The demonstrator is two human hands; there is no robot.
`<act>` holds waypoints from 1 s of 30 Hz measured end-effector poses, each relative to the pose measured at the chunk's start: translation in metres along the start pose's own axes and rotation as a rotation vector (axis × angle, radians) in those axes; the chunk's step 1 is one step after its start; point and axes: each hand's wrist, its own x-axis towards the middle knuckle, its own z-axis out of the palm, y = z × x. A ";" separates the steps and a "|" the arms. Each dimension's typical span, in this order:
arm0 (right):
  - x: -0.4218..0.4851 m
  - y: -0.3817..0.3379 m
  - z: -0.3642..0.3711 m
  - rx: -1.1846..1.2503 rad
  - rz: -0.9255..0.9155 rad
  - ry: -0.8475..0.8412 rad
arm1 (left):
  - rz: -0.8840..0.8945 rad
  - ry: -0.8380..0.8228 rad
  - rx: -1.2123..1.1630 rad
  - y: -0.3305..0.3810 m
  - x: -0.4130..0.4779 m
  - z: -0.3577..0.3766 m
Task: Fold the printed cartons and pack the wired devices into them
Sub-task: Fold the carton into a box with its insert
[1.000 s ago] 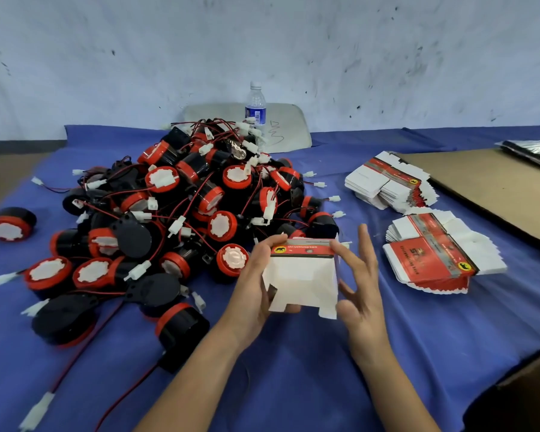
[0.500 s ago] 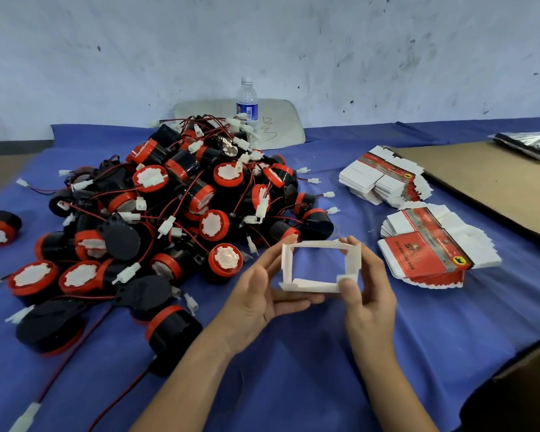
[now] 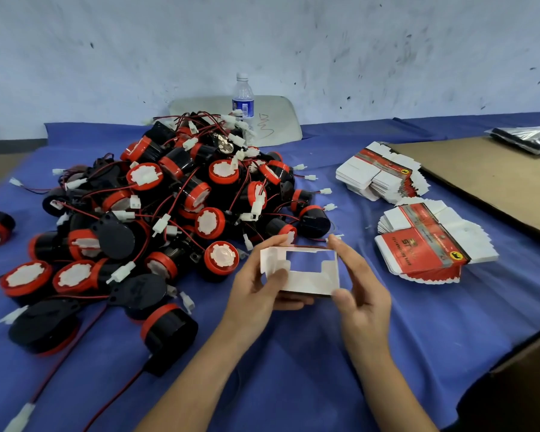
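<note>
Little print here can be read. On the near stack of flat cartons [image 3: 418, 257], just right of my right fingers [image 3: 349, 258], I read gold "ST" on the red panel. The rest of the word is blurred, and a yellow round emblem with a black animal figure sits at the corner. The far stack [image 3: 384, 174] beyond it shows the same emblem, with text too small to read. The carton [image 3: 306, 275] between my fingers shows its white inner face, with no print legible. The bottle label [image 3: 243, 106], well beyond my fingertips, is blue and white and unreadable. The board [image 3: 278, 110] behind it carries a hand scrawl I cannot decipher.

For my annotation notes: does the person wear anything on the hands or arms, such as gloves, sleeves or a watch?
No. The left hand and right hand wear no gloves; no sleeve, watch or bracelet shows up to the frame's edge.
</note>
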 end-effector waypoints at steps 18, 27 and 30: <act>0.001 0.004 0.000 0.194 0.147 -0.047 | 0.679 0.178 0.597 -0.009 -0.007 0.006; 0.002 0.004 0.000 0.187 0.072 -0.052 | 0.718 0.147 0.688 -0.007 -0.012 0.014; 0.002 0.005 0.000 0.038 -0.088 -0.137 | 0.719 0.179 0.701 -0.004 -0.010 0.012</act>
